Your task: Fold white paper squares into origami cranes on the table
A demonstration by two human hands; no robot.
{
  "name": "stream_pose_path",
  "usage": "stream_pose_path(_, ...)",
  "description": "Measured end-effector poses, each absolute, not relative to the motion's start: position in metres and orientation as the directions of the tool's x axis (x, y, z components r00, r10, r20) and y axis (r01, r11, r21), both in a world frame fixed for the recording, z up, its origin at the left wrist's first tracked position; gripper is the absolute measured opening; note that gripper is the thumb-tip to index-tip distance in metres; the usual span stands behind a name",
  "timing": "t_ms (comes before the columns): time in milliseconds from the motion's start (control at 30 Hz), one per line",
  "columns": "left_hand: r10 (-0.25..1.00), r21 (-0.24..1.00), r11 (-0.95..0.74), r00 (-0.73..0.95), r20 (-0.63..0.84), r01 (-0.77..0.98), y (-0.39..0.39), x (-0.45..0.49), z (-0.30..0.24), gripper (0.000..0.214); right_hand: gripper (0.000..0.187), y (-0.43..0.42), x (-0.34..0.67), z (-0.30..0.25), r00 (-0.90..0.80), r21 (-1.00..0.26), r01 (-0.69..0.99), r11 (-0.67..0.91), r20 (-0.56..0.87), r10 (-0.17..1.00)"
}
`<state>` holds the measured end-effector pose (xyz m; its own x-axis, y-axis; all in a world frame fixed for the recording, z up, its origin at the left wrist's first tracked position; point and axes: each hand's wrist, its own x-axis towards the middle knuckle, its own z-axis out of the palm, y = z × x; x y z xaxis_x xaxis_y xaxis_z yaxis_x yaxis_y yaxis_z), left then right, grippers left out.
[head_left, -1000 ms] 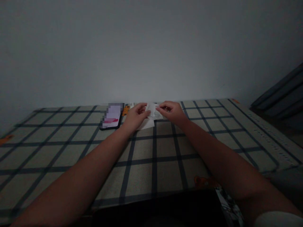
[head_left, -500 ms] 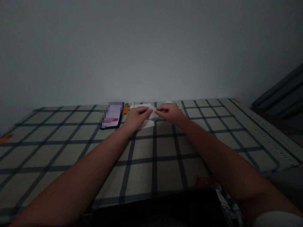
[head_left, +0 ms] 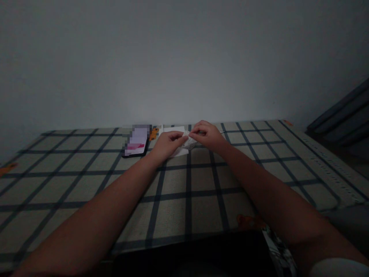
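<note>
a crumpled white piece (head_left: 190, 144) sits between left hand (head_left: 167, 145) and right hand (head_left: 211, 137), over the checked cloth (head_left: 173, 215); each hand, nearly closed, pinches it, neither clearly nearer; its long axis cannot be told.

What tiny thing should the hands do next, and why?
Perhaps the right hand should ease gently away from the left hand: both seem to pinch the crinkled white piece close together, so a light outward pull might smooth its wrinkles.
</note>
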<state>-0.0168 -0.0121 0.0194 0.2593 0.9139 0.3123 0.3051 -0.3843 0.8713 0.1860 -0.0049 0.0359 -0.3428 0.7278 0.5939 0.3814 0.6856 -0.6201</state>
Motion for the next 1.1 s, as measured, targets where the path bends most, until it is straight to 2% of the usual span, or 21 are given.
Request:
stream_pose_path(233,0.929,0.906,-0.344,0.228,0.290,0.246,-0.014,-0.016,0.021,0.035,0.019,-0.003,0.184,0.033,-0.320,-0.787,0.306,0.535,0.445,0.837)
stream_pose_path(433,0.933,0.905,-0.322,0.257,0.253,0.277,-0.016,-0.017,0.023,0.038,0.023,-0.001,0.183,0.032,-0.338,-0.849,0.225,0.478,0.392,0.856)
stream_pose_path(767,0.921,0.903,-0.312,0.325,0.213,0.294,-0.015,-0.018,0.026,0.041,0.018,-0.003,0.186,0.036,-0.367,-0.813,0.283,0.509,0.399,0.840)
stream_pose_path(967,0.911,0.867,-0.352,0.342,0.231,0.352,-0.020,-0.016,0.031,0.036,0.017,-0.003,0.190,0.037,-0.450,-0.718,0.329,0.613,0.452,0.770)
stream_pose_path(1100,0.916,0.862,-0.346,0.331,0.225,0.370,-0.020,-0.017,0.028,0.035,0.016,-0.002,0.190,0.037,-0.470,-0.711,0.317,0.628,0.457,0.755)
